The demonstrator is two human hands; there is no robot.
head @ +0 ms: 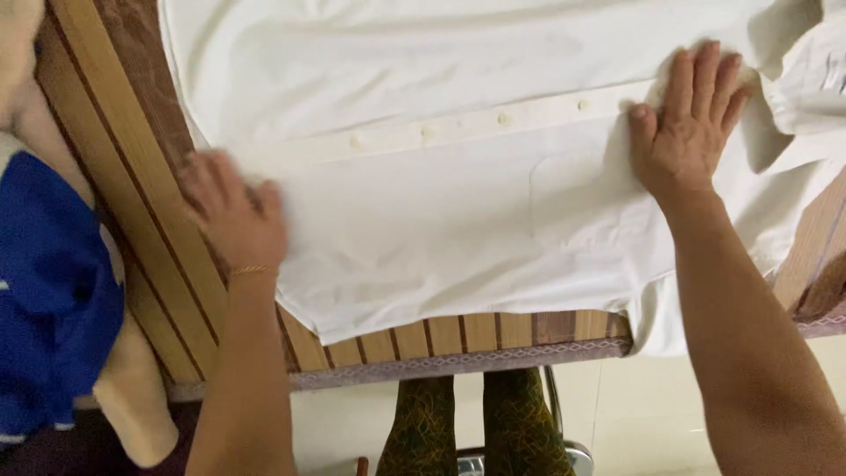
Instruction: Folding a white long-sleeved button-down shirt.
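At far left a blue cloth point(48, 291) lies on the striped tabletop point(176, 273). The left hand point(231, 216) presses flat, grip apart, on the hem of the white shirt point(423, 211), spread buttoned. The right hand point(687, 123), also flat and open, holds the collar end. This looks like smoothing; folding needs an even surface.

The shirt point(423, 203) is plain white, with small cream buttons point(504, 118) along its placket. The surface point(441, 333) shows tan and dark brown stripes with a pale patterned edging, and a bright blue cloth point(48, 291) lies over a cream one point(132, 397). A thin gold bracelet point(252, 271) circles the left wrist.
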